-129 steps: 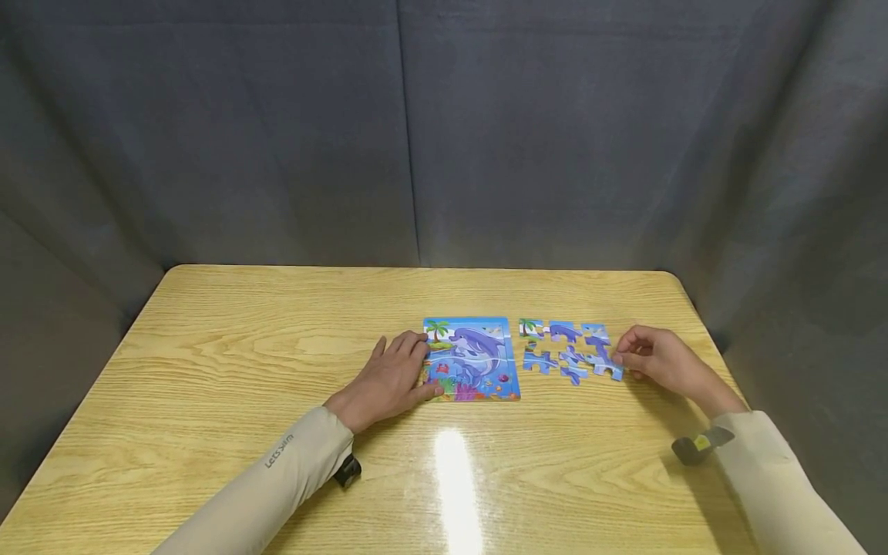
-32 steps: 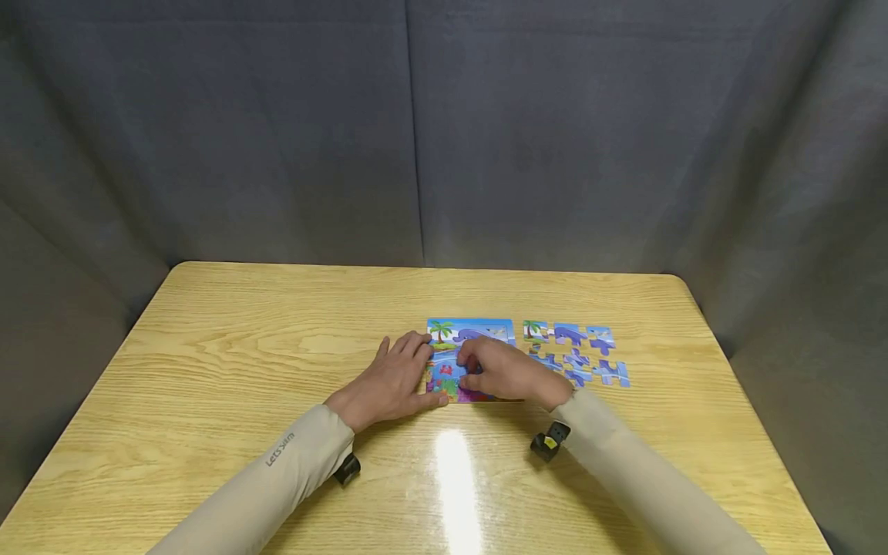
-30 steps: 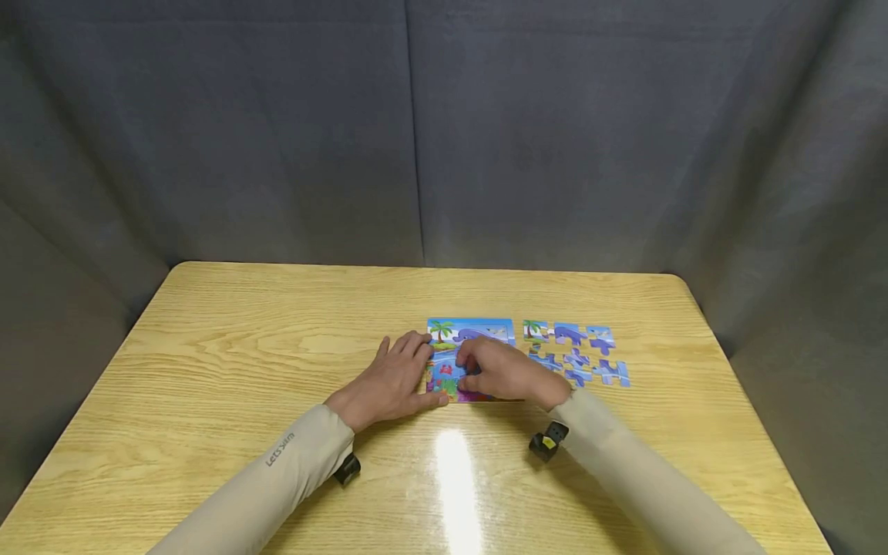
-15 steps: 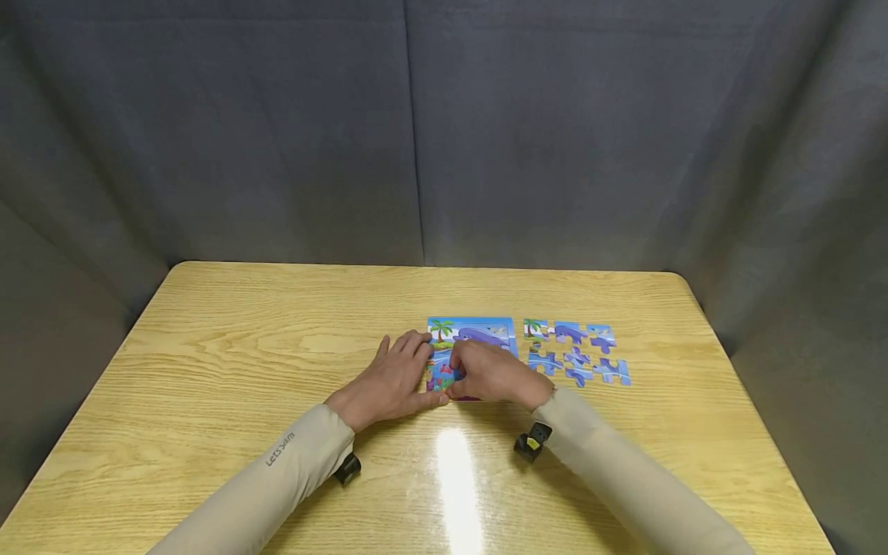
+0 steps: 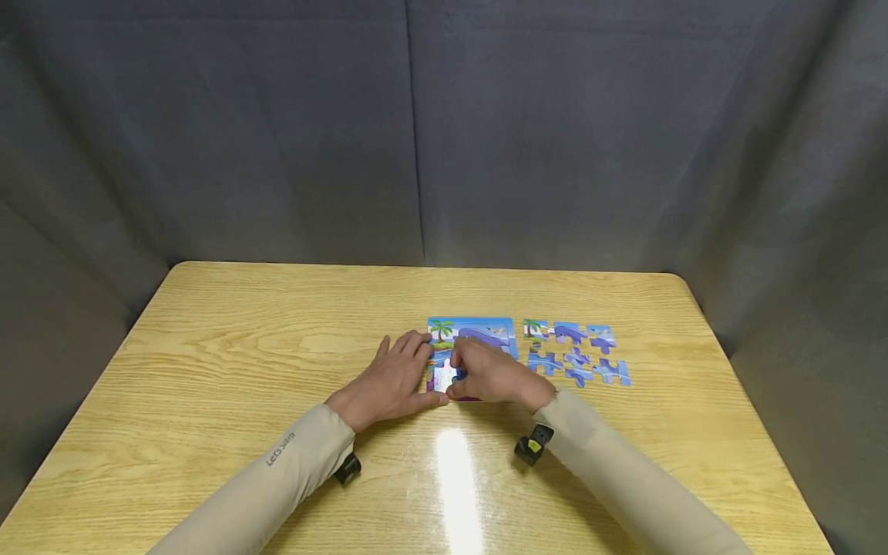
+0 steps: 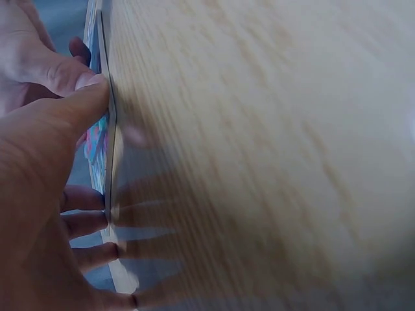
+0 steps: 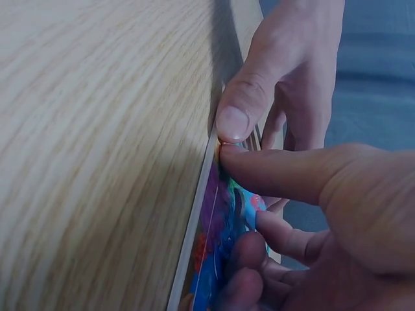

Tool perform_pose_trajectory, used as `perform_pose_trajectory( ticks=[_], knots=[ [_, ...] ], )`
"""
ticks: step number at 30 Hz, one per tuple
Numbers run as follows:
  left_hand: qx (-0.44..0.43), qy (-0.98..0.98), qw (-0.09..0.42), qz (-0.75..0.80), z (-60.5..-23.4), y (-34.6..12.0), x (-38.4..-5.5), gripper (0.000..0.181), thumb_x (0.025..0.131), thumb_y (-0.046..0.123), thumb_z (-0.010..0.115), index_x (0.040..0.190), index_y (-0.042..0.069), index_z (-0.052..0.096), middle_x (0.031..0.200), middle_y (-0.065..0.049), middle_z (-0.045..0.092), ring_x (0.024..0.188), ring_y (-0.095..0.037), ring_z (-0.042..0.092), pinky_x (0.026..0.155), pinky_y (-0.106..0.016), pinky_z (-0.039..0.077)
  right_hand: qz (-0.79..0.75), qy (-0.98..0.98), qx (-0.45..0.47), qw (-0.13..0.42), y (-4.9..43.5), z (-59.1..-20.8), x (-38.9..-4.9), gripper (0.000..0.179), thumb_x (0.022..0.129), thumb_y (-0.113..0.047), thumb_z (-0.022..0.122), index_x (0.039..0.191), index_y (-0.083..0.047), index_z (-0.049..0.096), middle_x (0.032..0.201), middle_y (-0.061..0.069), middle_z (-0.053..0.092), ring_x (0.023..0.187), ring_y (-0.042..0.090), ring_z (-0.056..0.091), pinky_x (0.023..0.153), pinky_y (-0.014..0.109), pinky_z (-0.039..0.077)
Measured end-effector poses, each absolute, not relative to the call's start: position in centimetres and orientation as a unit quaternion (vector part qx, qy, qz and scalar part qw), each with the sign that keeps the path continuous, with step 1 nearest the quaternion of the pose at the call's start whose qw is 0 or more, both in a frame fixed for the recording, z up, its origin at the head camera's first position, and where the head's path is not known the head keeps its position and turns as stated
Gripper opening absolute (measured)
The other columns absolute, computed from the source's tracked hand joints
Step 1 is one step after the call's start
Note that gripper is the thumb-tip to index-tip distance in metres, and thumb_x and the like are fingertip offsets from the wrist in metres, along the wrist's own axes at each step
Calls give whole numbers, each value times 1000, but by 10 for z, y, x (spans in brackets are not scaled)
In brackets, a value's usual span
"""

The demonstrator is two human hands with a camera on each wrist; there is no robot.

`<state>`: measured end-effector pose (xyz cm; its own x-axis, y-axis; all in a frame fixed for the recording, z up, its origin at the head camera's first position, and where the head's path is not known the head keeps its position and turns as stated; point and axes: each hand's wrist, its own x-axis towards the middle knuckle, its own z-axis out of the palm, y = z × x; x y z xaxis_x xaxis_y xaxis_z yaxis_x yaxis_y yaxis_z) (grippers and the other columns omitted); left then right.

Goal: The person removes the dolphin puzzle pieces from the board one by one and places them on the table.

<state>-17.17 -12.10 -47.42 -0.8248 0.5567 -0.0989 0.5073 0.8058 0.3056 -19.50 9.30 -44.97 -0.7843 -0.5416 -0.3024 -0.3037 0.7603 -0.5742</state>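
A dolphin jigsaw puzzle in a shallow tray (image 5: 472, 322) lies right of the table's middle. At its lower left, my right hand (image 5: 496, 374) pinches a puzzle piece (image 5: 445, 378) between thumb and fingers; the piece is tipped up and shines white with glare. In the right wrist view that puzzle piece (image 7: 255, 204) shows a bit of red crab on blue. My left hand (image 5: 390, 385) lies with spread fingers along the tray's left side, its thumb (image 6: 91, 97) on the near edge at the corner. My right hand covers the picture's lower right part.
Several loose pieces lie right of the tray, among them a palm tree piece (image 5: 535, 329), a dolphin piece (image 5: 569, 334) and a blue wave piece (image 5: 612, 371). The wooden table (image 5: 277, 324) ends at a grey curtain (image 5: 277, 139).
My right hand came from the loose pieces at the right to the tray, then shifted slightly left. The crab piece at the lower left has tipped up and now catches light. My left hand stays put.
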Motion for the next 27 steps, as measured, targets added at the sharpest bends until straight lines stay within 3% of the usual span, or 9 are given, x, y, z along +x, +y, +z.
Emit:
perform_pose_trajectory(
  ticks=[5, 13, 20, 27],
  knots=[
    [277, 946, 97, 136, -474, -120, -172, 81, 100, 64, 64, 150, 2, 48, 167, -18, 38, 157, -35, 34, 123, -76, 29, -254, 913, -234, 217, 92, -450, -193, 33, 93, -22, 86, 103, -10, 57, 96, 3, 56, 76, 16, 49, 65, 28, 40],
    [270, 946, 108, 143, -473, -120, -172, 89, 100, 65, 63, 158, 1, 42, 169, -19, 36, 159, -35, 32, 125, -76, 27, -293, 900, -246, 209, 97, -447, -190, 15, 102, -7, 70, 108, -9, 56, 86, 3, 59, 70, 14, 50, 63, 27, 39],
    [270, 947, 104, 141, -472, -119, -172, 86, 100, 65, 65, 155, 2, 46, 168, -18, 37, 158, -35, 33, 124, -76, 28, -337, 887, -249, 196, 100, -446, -192, 7, 104, -6, 66, 109, -9, 61, 96, 4, 66, 77, 14, 56, 70, 28, 47],
    [267, 947, 106, 141, -472, -119, -172, 87, 100, 66, 63, 156, 1, 45, 168, -19, 37, 158, -36, 34, 125, -75, 27, -367, 876, -246, 193, 112, -443, -195, 5, 105, -7, 65, 108, -10, 62, 101, 7, 67, 74, 16, 56, 66, 29, 46]
  ],
)
